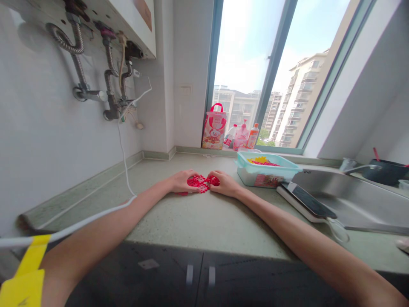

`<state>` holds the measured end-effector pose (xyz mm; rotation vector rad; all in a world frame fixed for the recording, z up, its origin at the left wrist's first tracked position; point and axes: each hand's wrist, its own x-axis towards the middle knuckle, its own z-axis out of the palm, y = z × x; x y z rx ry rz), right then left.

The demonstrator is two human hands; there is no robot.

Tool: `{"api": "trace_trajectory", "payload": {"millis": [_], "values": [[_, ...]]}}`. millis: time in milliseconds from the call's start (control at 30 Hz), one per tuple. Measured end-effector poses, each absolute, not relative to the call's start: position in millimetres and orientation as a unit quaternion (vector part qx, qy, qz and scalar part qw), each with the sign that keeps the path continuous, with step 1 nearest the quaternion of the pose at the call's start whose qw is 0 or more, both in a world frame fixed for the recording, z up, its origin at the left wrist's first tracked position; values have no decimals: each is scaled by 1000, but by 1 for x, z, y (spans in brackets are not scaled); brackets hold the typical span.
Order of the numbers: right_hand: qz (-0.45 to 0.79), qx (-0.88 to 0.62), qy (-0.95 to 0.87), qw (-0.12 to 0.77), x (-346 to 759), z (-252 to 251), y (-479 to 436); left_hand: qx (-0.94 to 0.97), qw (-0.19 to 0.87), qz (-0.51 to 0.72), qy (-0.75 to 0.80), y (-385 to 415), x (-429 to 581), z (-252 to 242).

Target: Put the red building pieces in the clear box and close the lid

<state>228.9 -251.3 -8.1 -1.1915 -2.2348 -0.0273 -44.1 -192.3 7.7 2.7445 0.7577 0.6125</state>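
Red plastic pieces with notched, toothed edges point(200, 184) form a joined cluster low over the countertop point(191, 226). My left hand point(180, 181) has its fingers curled around the left side of this cluster. On the other side my right hand point(225, 184) is closed on a smaller red notched piece point(213, 181), which meets the cluster between the two hands. Whether the two are linked there is too small to tell. A flat bit of red point(183, 193) shows under my left hand. My fingertips are partly hidden behind the pieces.
To the right stands a pale turquoise tub point(270, 171) with yellow and red pieces. A phone point(308, 198) lies on a white box beside the steel sink point(361, 204). Bottles and a carton bag point(214, 130) line the windowsill. A white cable point(123, 157) crosses my left forearm.
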Motion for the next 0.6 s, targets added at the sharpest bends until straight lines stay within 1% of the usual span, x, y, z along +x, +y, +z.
{"api": "trace_trajectory", "payload": {"millis": [167, 300, 467, 533, 600], "values": [[-4, -440, -842, 313, 228, -8, -253, 933, 116, 236, 246, -191, -45, 6], [-22, -443, -840, 312, 226, -9, -254, 935, 102, 263, 215, -194, -43, 6], [-112, -379, -871, 291, 224, 4, -256, 938, 91, 272, 195, -196, -42, 6], [-160, -355, -878, 279, 231, 21, -261, 938, 92, 265, 204, -194, -42, 6], [-209, -360, -858, 303, 246, 44, -269, 938, 100, 253, 214, -192, -43, 5]]}}
